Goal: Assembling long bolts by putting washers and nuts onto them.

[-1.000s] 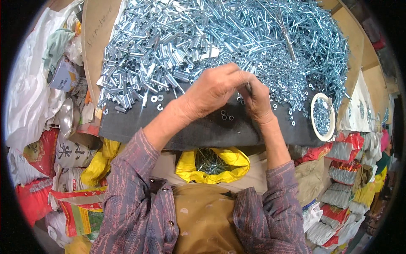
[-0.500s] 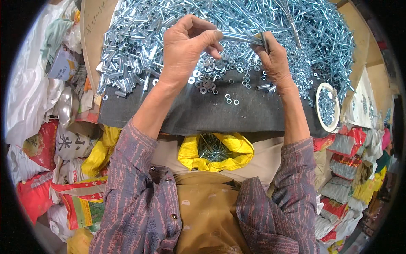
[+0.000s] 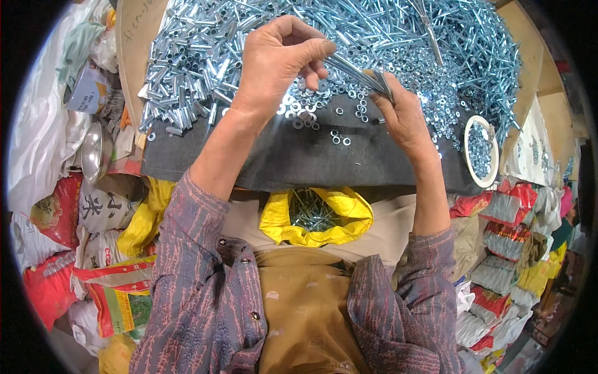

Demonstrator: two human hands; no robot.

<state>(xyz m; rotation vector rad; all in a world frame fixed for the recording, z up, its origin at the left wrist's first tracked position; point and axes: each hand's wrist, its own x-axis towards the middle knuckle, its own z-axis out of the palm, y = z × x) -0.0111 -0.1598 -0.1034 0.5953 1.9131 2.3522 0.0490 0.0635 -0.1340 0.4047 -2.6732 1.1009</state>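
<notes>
Above the near part of a heaped worktable, my left hand pinches the far-left end of a small bundle of long, thin metal rods. My right hand is closed around the bundle's other end, thumb on top. The rods slant down from left to right; their tips are mostly covered by fingers. Under and beyond the hands lies a pile of shiny parts: short metal tubes to the left, flat washers in the middle, and long metal rods to the right.
Dark cloth covers the table's near edge, with a few loose nuts or washers on it. A yellow bag of thin metal pieces sits open at my lap. A white-rimmed container stands right. Packed sacks crowd both sides.
My right hand has come lower and nearer, tilting the rods from nearly level to a downward slant. The left hand has shifted slightly right and still pinches their end.
</notes>
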